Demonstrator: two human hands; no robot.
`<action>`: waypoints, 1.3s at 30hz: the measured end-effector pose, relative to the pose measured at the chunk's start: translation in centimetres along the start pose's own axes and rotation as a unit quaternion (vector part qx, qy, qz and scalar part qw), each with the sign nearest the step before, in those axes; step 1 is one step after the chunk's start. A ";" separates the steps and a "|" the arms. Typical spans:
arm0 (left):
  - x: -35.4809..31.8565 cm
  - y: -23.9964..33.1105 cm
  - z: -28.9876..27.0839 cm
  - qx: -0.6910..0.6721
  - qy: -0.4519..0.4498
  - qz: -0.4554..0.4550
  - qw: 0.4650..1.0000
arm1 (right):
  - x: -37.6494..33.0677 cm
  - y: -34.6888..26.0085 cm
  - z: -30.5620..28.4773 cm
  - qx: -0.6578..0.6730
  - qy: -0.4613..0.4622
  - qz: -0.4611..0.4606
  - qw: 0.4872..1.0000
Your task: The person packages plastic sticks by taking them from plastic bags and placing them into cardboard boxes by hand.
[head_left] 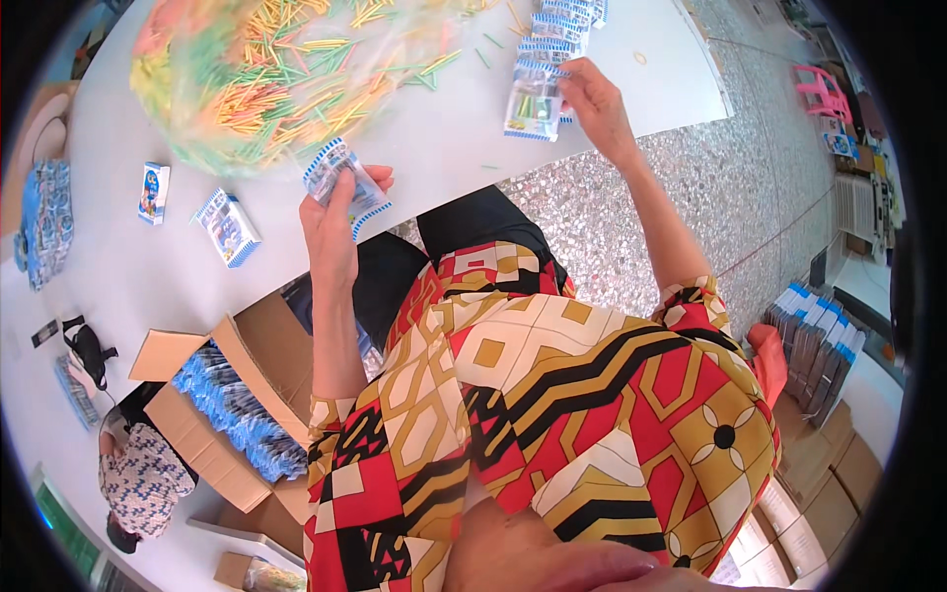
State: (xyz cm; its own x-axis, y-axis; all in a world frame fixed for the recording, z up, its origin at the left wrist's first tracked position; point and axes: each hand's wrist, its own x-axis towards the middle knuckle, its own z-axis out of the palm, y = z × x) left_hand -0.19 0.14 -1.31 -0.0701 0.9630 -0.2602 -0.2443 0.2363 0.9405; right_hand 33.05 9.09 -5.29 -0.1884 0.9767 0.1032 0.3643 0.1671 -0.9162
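My left hand is closed around a small blue-and-white packet over the table's near edge. On the right, the fingers of my right hand pinch the upper edge of a clear-fronted packet with green and yellow sticks showing inside. Behind that packet, more packets lie overlapped in a row. A large clear plastic bag lies at the far left of centre. Loose coloured sticks, yellow, green and pink, are heaped on it.
A small blue box and a blue-and-white packet lie on the white table. Below its edge, an open carton holds many blue packets. Another person is at the lower left. A pink stool stands far right.
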 end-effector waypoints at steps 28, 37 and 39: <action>-0.5 0.5 0.3 -0.005 0.041 0.058 0.997 | 4.7 -12.8 12.5 0.015 -0.249 -0.157 0.956; -0.9 0.7 -0.7 0.044 0.016 0.092 0.995 | 4.6 -13.5 11.8 0.013 -0.258 -0.188 0.948; -0.9 0.6 -0.8 0.041 0.021 0.093 0.995 | 4.5 -14.8 11.6 0.018 -0.189 -0.222 0.956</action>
State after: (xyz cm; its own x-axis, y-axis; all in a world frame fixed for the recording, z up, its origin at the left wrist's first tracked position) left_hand -1.06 -0.69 -0.70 -0.1476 0.9852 -0.0869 -0.1439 0.0655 0.9874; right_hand 16.26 9.42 4.27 -0.6365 0.6899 0.3447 0.1401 0.5430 -0.8280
